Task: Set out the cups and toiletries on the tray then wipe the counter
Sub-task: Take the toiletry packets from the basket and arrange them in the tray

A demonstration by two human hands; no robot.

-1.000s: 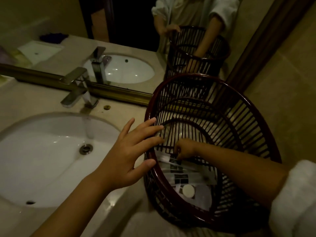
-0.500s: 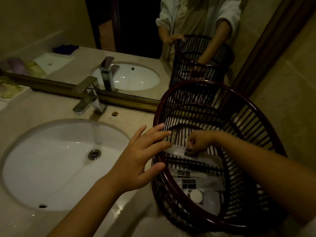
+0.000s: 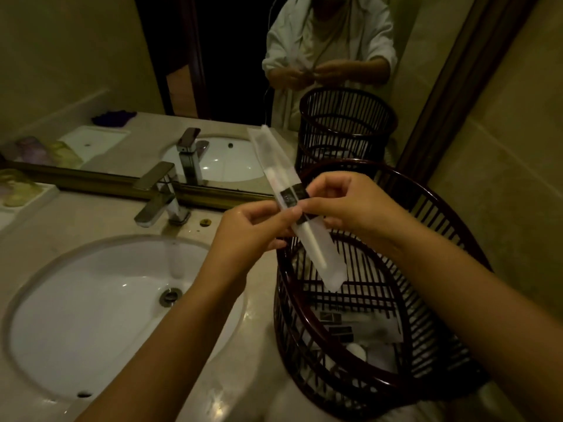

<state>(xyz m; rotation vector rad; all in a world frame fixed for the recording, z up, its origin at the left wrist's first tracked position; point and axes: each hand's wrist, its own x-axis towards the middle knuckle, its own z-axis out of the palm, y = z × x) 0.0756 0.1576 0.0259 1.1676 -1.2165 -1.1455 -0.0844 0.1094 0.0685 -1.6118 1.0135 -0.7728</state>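
fingers of two hands pinch one wrapped toothbrush above one basket.

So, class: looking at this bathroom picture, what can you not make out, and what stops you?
- Print on the dark label of the wrapped packet held in both hands: too small, dim.
- The remaining toiletries in the basket: half hidden by slats and the right arm.
- The tray: cut off by the left edge.
- Cups: none in view.

The basket crowds the counter's right end; the faucet stands behind the open sink.
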